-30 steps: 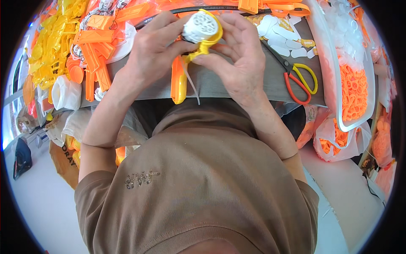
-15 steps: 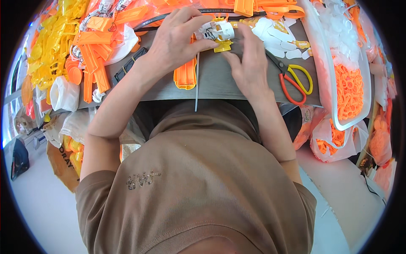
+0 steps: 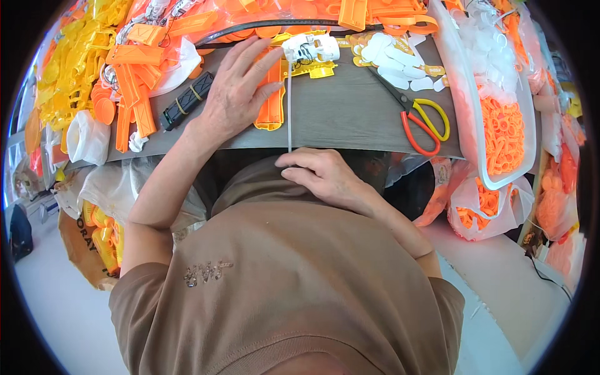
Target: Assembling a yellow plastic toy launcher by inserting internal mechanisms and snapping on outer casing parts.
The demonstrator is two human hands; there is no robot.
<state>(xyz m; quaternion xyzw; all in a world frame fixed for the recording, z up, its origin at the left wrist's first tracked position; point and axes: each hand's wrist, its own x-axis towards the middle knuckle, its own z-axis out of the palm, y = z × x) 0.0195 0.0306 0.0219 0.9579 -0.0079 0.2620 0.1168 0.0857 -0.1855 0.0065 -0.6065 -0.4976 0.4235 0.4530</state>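
Note:
A white cylindrical part with wiring (image 3: 310,47) rests on a yellow plastic shell (image 3: 322,70) near the far side of the table. My left hand (image 3: 240,87) is open with fingers spread, just left of it and partly over an orange plastic casing (image 3: 270,111). A thin white stick (image 3: 289,112) runs from the wired part toward me and past the table's front edge. At the stick's near end, my right hand (image 3: 328,175) has its fingers curled round the tip, which they hide.
Scissors (image 3: 425,128) with red and yellow handles lie to the right. Beyond are white and gold stickers (image 3: 400,59). A clear bin (image 3: 528,150) holds orange rings. A black banded bundle (image 3: 187,100), orange parts (image 3: 134,87) and a yellow heap (image 3: 78,78) occupy the left.
Both hands have let go of the white wired part, which now lies on the yellow shell. My left hand has drawn back and opened; my right hand has come down to the stick's near end.

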